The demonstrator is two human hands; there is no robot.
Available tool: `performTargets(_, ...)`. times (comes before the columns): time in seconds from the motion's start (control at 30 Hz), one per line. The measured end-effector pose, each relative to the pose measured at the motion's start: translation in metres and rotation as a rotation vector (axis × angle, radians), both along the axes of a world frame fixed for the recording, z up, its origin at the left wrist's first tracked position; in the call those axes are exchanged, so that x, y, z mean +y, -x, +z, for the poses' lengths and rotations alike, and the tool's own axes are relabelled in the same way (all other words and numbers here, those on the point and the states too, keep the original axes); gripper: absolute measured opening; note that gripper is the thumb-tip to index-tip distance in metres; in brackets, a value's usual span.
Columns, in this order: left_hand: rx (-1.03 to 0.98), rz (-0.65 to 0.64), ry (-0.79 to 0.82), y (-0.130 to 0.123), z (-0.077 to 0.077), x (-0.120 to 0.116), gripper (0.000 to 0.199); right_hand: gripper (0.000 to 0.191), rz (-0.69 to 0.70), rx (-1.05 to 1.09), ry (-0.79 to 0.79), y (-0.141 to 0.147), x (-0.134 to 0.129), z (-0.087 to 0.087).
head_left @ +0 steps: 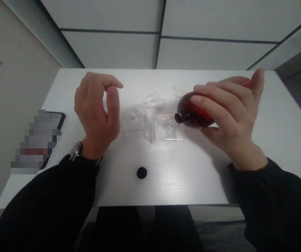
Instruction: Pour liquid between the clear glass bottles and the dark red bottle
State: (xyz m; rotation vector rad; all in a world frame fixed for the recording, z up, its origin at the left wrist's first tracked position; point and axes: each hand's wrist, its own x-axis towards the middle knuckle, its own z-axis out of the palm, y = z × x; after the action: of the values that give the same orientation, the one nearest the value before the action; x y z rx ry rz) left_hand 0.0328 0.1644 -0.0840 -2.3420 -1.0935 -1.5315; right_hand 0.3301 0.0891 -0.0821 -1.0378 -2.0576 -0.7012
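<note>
Above a square glass bottle (168, 131), right fingers (213, 101) curl around a rounded dark-red bottle (192, 112).

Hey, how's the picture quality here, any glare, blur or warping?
In the head view, glare whitens the tabletop, the square glass bottle looks soft and low in contrast, wide-angle distortion splays the tabletop's sides, and pixelation hides most of the phone.

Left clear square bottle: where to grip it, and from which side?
Grip the flat side walls of the clear square glass bottle, coming from the left, where the left hand hovers. The flat faces probably give a steadier hold than the short neck. The right side is crowded: the second square bottle stands close against it.
</note>
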Motion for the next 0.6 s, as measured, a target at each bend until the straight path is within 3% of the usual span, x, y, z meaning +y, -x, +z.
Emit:
performTargets(0.13, 0.015, -0.033, 0.023, 0.0020, 0.0003, -0.0005, 0.050, 0.048, -0.008, -0.018, -0.108, 0.0013, 0.0011, 0.0008)
performTargets(0.33, 0.005, -0.033, 0.019, 0.0012, 0.0018, -0.0013, 0.048, 0.053, -0.017, -0.016, -0.076, 0.0045, 0.0004, 0.0023)
performTargets(0.6, -0.026, 0.007, 0.045, -0.0002, 0.0004, 0.0000, 0.061, 0.047, -0.047, -0.010, -0.054, 0.0024, -0.0006, 0.0026)
